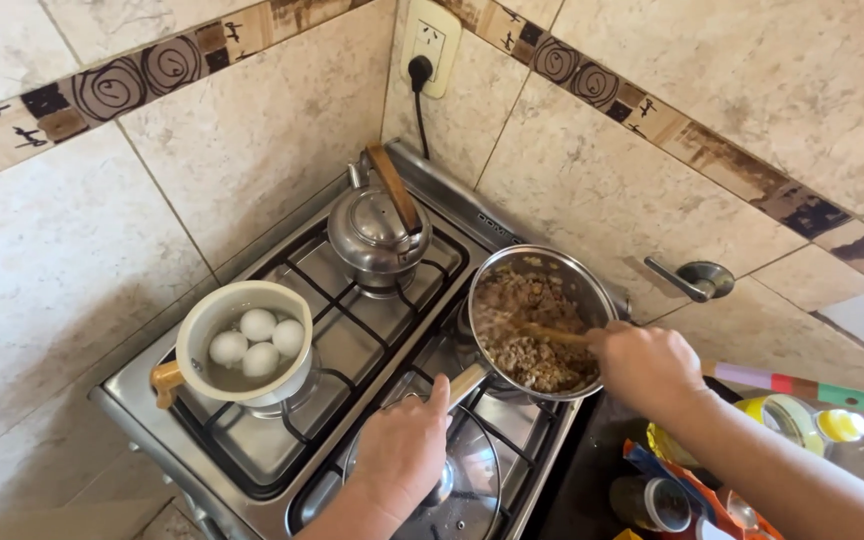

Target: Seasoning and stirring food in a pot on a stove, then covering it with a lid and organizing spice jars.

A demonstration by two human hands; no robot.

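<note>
A steel pan (592, 288) full of brown minced filling (532, 345) sits on the right rear burner of a steel gas stove (132, 395). My right hand (647, 365) grips a wooden spoon (552, 333) whose end lies in the filling. My left hand (402, 445) holds the pan's handle (467, 382) at the near side, thumb up along it. Under my left hand a glass lid (477, 480) with a knob rests on the front burner.
A cream pot (202, 325) holding three white eggs in water stands on the left burner. A steel kettle (377, 230) with a wooden handle stands at the back. Jars, bottles and packets (812, 425) crowd the dark counter at right. A plug sits in the wall socket (427, 45).
</note>
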